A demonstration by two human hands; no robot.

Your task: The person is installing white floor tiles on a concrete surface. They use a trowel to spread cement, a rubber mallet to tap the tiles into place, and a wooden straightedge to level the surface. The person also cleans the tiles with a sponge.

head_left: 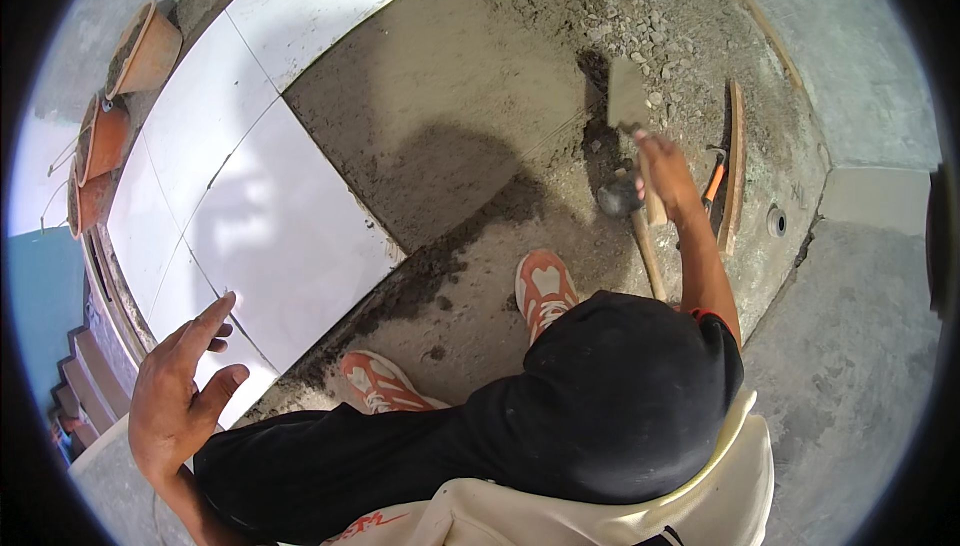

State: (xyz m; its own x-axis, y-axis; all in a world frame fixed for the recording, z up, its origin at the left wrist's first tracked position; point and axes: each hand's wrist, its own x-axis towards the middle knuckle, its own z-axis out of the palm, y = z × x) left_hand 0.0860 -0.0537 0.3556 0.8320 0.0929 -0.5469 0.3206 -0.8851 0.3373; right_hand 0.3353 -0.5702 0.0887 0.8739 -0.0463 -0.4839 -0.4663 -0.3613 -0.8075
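Note:
My right hand [668, 178] is closed around the wooden handle of a trowel [627, 94]. The flat, mortar-coated blade points away from me, over the edge of the grey mortar bed [450, 96] where it meets rubble. Just beneath that hand a mallet [620, 198] with a dark rounded head and wooden handle lies on the ground. At lower left, my left hand [185, 391] holds nothing, its fingers stretched out and thumb apart. It is nearest to the large white floor tiles [290, 236], whose corner borders the mortar.
Orange buckets [148, 51] line the far left side. Loose gravel [650, 16] covers the far right. A hammer with an orange handle [714, 182] lies beside a long wooden strip [735, 166]. Near the right wall is a round pipe opening [776, 221]. Steps [92, 386] descend at left.

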